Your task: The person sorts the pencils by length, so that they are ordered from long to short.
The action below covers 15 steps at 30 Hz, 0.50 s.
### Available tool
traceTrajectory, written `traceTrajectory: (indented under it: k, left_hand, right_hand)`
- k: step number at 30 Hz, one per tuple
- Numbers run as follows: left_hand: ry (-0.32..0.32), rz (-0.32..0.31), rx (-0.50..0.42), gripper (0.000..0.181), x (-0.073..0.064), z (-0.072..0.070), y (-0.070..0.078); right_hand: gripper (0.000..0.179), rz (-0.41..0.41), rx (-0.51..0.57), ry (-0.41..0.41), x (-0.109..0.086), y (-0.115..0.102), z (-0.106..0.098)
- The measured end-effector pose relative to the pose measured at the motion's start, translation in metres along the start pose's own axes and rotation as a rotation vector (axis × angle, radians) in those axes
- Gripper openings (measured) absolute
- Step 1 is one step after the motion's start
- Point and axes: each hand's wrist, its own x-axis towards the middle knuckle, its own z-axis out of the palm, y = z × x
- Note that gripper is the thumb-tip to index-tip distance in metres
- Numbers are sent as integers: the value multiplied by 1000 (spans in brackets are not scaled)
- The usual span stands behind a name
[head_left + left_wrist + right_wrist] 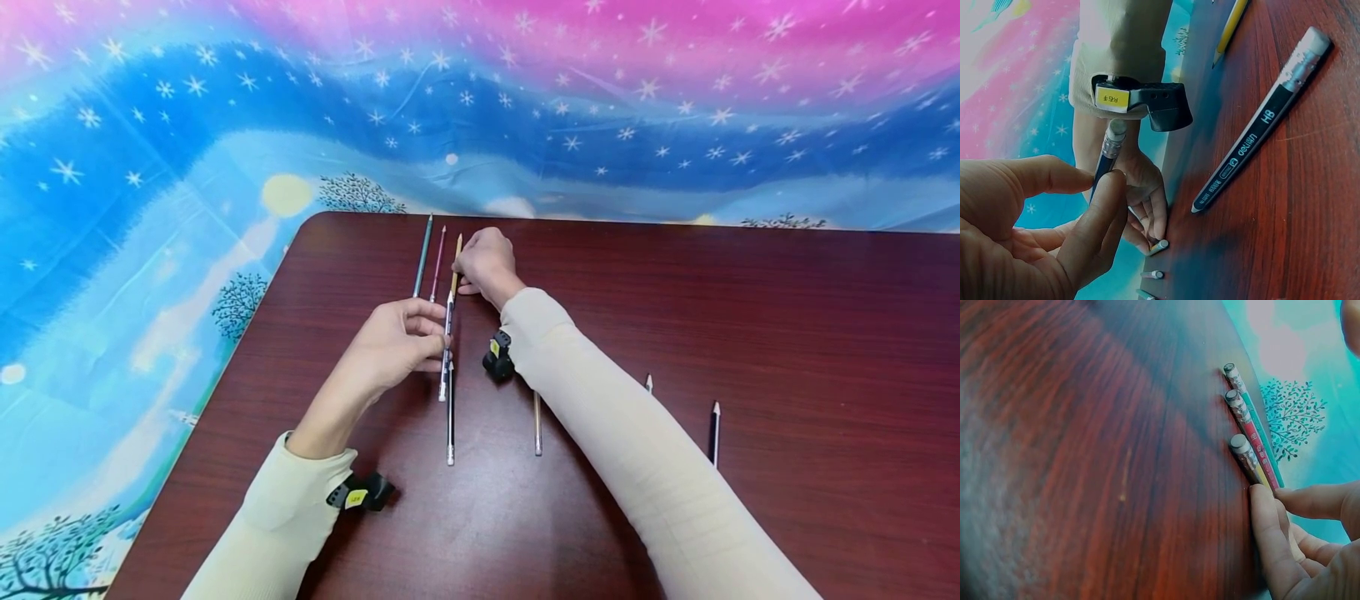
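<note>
My left hand (401,340) pinches a dark blue pencil (1105,164) between thumb and fingers, its white eraser end towards me. In the head view that pencil overlaps a black pencil (451,417) lying lengthwise on the table, marked HB in the left wrist view. Further away, my right hand (489,260) pinches a yellow pencil (1249,456) near the table surface. A red pencil (1252,432) and a green pencil (1249,403) lie beside it, roughly parallel, with their eraser ends facing the same way. My left fingers hide the near ends of these in the head view.
The dark red wooden table (750,317) ends at a snowflake-patterned cloth (480,117) behind and at left. A gold-coloured pencil (537,425) lies partly under my right forearm. Right of that arm are a pencil tip (649,383) and a dark pencil (715,433).
</note>
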Motion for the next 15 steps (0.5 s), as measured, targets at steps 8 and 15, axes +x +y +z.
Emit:
traceTrajectory:
  k: [8, 15]
  left_hand:
    - [1, 2, -7, 38, 0, 1, 0]
    - [-1, 9, -13, 38, 0, 1, -1]
  right_hand:
    - [11, -1, -14, 5, 0, 0, 0]
    - [11, 3, -25, 12, 0, -1, 1]
